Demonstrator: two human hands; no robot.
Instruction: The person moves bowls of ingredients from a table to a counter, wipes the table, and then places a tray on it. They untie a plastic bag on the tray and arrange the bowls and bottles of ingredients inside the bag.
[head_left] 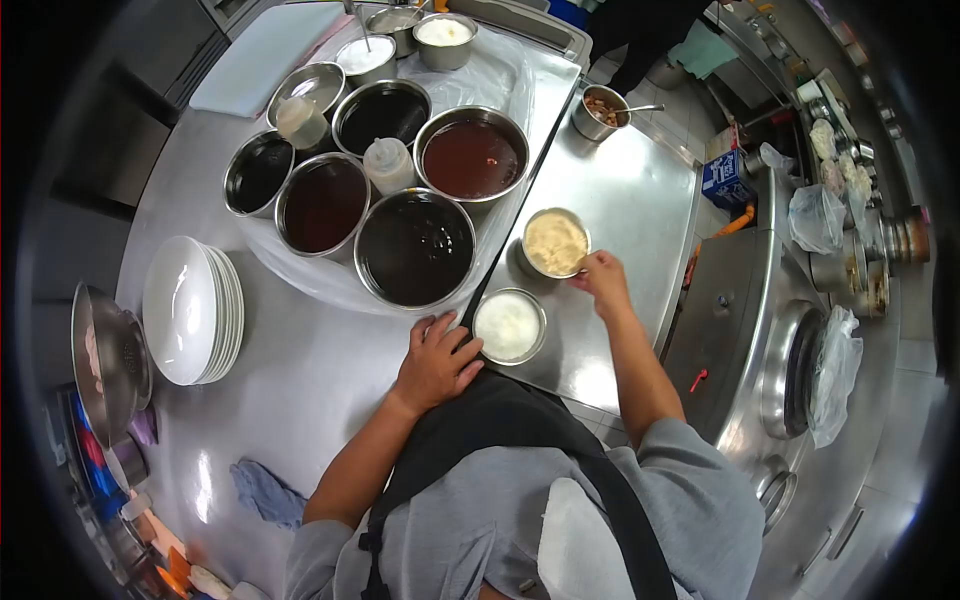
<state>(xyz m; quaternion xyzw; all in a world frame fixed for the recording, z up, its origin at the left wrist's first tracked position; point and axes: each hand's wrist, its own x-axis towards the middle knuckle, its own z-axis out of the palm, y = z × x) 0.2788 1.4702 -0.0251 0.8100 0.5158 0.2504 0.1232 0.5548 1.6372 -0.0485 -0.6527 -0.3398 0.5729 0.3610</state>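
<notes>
My right hand (604, 284) is closed at the rim of a round metal container (555, 243) filled with something pale yellow and lumpy. That container stands on the steel counter to the right of the dark seam. Just in front of it, close to my body, is a second metal container (510, 327) full of white grains. My left hand (438, 360) lies flat on the steel table, fingers spread, with its fingertips close to the white-grain container. Nothing shows in my left hand.
Several metal pots of dark liquid (415, 248) crowd the left table on plastic film, with squeeze bottles (389, 165) among them. Stacked white plates (190, 310) and a blue cloth (268, 492) lie farther left. A pot with a spoon (601, 112) stands at the far counter end. Another person (645, 35) stands beyond.
</notes>
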